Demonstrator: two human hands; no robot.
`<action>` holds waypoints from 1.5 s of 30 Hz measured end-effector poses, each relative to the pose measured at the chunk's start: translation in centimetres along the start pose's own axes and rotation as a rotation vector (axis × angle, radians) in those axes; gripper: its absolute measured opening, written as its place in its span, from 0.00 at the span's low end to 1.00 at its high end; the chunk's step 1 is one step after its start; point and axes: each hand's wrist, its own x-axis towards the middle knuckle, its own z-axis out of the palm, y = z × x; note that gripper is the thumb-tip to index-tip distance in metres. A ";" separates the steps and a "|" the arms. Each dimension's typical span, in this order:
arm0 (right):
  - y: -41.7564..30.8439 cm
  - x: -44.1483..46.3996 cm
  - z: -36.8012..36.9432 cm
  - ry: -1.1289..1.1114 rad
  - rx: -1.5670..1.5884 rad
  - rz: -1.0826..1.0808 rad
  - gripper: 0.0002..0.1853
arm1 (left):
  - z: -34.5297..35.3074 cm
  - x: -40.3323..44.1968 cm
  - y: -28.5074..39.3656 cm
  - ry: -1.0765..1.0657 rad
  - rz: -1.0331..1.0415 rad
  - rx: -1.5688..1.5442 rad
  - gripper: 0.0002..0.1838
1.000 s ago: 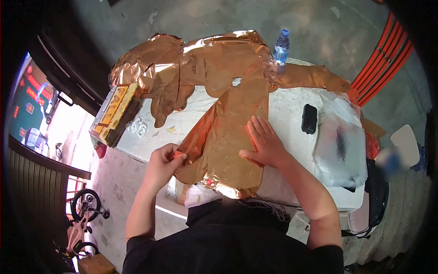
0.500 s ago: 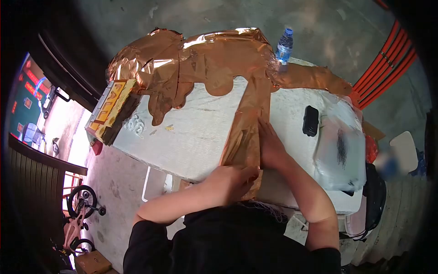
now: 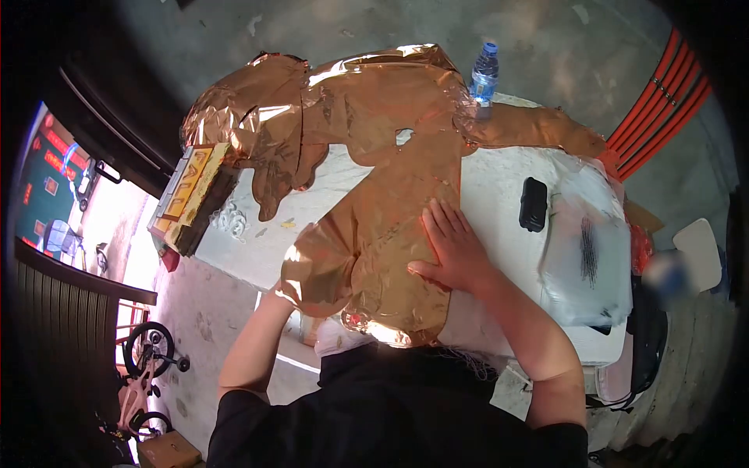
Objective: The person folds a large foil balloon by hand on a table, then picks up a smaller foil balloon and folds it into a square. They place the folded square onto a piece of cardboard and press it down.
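Note:
A large copper-coloured foil piece (image 3: 382, 183), which looks like a deflated foil balloon with rounded lobes, lies across the white table (image 3: 491, 257). One wide strip of it runs toward my body and spreads over the near edge. My right hand (image 3: 454, 248) rests flat on the right side of that strip, thumb out and fingers stretched. At the strip's left lobe, my left hand (image 3: 283, 295) is mostly covered by the foil, so its fingers do not show. The lobe is lifted and creased there.
A water bottle (image 3: 484, 76) stands at the far edge. To the right are a black case (image 3: 533, 204) and a clear plastic package (image 3: 585, 269). A yellow and grey box (image 3: 191, 196) and crumpled white bits (image 3: 228, 221) sit on the left. Red chairs (image 3: 663, 101) stand beyond.
The narrow folded strip has been spread out to the left into a wide flap. My left hand has moved left and under the foil; my right hand now lies flatter on top.

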 end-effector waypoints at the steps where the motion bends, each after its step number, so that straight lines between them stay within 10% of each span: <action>1: 0.0 0.1 0.1 0.011 -0.006 -0.010 0.52 | 3.5 -2.1 5.4 -0.055 0.075 0.681 0.18; 2: 0.1 0.2 0.1 0.009 -0.006 -0.015 0.52 | 6.5 -3.3 11.4 -0.112 0.148 1.363 0.21; 3: 0.1 0.2 0.2 0.014 -0.026 -0.016 0.52 | 6.7 -4.3 10.9 -0.164 0.023 0.486 0.25; 6: 0.1 0.1 0.2 0.009 -0.029 -0.012 0.52 | 7.8 -3.5 11.0 -0.312 0.319 1.161 0.27; 8: 0.2 0.2 0.0 0.001 -0.011 -0.011 0.51 | 8.7 -2.8 11.4 -0.287 0.261 0.785 0.30; 17: -0.3 0.4 -1.4 -0.126 -0.118 -0.027 0.47 | 10.7 -2.6 13.9 -0.302 0.429 1.020 0.35; 22: 3.2 0.6 3.4 0.168 -0.571 -0.219 0.31 | 10.6 -2.5 13.5 -0.340 0.477 1.151 0.35; 25: 2.2 0.3 3.1 0.211 -0.261 -0.159 0.26 | 11.0 -2.6 13.8 -0.357 0.496 1.195 0.36; 35: 0.1 0.1 -0.2 0.043 -0.112 -0.077 0.31 | 9.5 -1.8 13.8 -0.296 0.402 0.692 0.29; 45: 3.3 0.3 3.6 0.175 -0.369 -0.169 0.33 | 10.1 1.4 12.9 -0.295 0.466 1.157 0.35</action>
